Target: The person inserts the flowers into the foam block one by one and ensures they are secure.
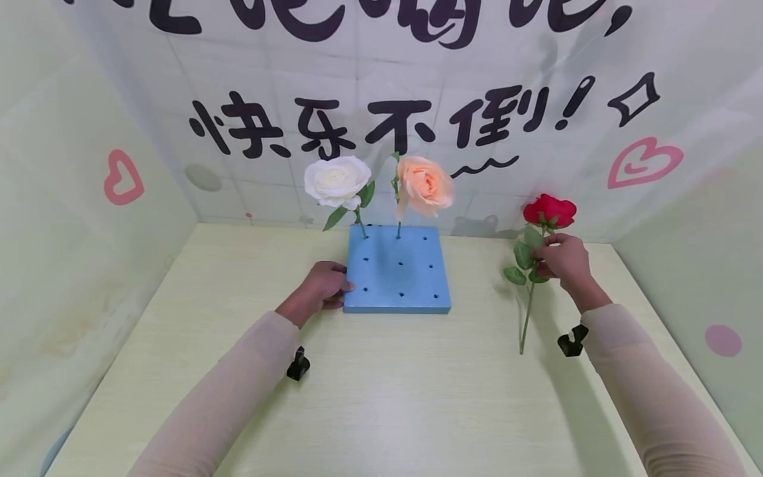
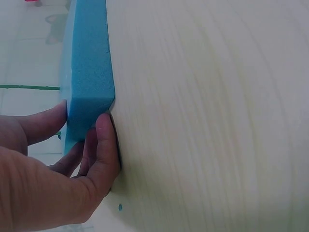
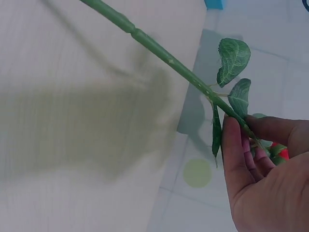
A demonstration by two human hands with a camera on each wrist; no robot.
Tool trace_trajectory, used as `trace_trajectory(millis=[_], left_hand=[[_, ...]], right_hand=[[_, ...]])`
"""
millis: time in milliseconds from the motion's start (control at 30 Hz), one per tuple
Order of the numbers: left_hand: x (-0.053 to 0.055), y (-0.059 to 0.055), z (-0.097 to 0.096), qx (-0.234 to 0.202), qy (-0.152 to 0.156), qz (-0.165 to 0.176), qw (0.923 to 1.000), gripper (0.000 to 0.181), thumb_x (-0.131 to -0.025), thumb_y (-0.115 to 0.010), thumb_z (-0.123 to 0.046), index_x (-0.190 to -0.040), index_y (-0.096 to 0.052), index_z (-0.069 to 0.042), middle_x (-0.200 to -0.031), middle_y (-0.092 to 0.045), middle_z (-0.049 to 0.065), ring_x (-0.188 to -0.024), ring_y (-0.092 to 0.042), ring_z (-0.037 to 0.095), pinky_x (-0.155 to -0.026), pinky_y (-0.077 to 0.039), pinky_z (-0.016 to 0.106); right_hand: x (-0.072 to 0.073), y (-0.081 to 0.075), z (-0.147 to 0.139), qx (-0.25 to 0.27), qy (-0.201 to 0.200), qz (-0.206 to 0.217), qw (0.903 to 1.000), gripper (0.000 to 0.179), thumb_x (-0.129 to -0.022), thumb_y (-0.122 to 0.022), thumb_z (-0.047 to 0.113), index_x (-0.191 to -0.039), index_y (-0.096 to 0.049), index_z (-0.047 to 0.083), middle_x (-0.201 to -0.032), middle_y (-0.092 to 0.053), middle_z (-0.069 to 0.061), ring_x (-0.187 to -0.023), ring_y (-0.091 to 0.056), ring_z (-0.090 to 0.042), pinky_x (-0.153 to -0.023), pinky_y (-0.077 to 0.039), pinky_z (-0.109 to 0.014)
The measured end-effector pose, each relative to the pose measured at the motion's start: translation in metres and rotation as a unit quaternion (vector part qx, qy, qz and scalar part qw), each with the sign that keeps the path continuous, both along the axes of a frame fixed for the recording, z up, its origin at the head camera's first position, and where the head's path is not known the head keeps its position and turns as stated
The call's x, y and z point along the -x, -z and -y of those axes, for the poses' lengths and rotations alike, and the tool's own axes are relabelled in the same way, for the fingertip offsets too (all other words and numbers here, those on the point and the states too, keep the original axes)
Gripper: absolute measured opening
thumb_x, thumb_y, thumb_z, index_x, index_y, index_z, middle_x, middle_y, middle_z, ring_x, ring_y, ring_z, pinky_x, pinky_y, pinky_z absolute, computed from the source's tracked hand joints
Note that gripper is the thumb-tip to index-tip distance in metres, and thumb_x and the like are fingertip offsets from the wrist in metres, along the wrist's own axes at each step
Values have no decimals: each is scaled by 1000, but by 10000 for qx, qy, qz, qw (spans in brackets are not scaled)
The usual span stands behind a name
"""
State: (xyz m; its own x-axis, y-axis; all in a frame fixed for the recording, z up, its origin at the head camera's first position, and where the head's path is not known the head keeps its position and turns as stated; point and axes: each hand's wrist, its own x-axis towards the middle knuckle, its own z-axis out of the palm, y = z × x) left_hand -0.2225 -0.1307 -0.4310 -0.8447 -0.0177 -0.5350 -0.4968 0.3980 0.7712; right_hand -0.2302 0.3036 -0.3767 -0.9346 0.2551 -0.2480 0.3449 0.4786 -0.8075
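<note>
A blue foam block [image 1: 411,278] with rows of small holes lies on the table. My left hand [image 1: 324,285] holds its left edge, thumb on the top face and fingers curled against the side, as the left wrist view also shows. A white rose [image 1: 336,181] and a peach rose [image 1: 426,185] stand upright in holes along the block's back row. To the right, my right hand [image 1: 565,260] pinches the stem of a red rose [image 1: 551,211] just below the bloom. The green stem [image 3: 169,59] points down, its lower end apart from the block.
The pale wooden table [image 1: 405,397] reaches back to a printed cloth wall [image 1: 280,192] with black lettering. Cloth sides flank it at left and right. A small black device [image 1: 298,364] hangs at the left wrist, another black device [image 1: 573,340] at the right.
</note>
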Motion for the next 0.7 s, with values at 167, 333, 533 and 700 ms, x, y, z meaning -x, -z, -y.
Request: trace_trajectory(millis=[167,333,533,700], left_hand=[[-1,-1,0,33,23,7,10000,55,-91,-63,-8,-142,-45,-5,-112,-56,14,-80,-57,23,-68,-57,32],[-1,-2,0,24,40,22,10000,55,-91,-62,-8,-143,-44,-5,-115,-56,14,-82,-57,23,-67,-56,32],[1,-1,0,34,37,32,10000,55,-90,-62,-7,-143,-44,-5,-118,-55,15,-82,-57,23,-66,-56,31],[0,1,1,22,41,-2,10000,54,-91,-62,-8,-142,-45,-5,-119,-55,15,-81,-57,23,-64,-56,30]], right_hand=[[0,-8,4,203,178,-365,9990,48,-93,-64,18,-131,-42,0,-108,-55,-15,-66,-66,-8,-67,-59,-35],[-1,-16,11,421,397,-849,9947,41,-92,-65,18,-124,-44,2,-105,-48,-10,-68,-66,-8,-62,-59,-34],[-2,-23,16,579,548,-1351,9876,30,-91,-67,18,-114,-49,9,-98,-45,-6,-76,-61,-7,-60,-59,-32],[-3,-28,21,760,676,-1564,9824,26,-90,-68,17,-110,-50,14,-98,-47,-4,-80,-60,-8,-60,-58,-30]])
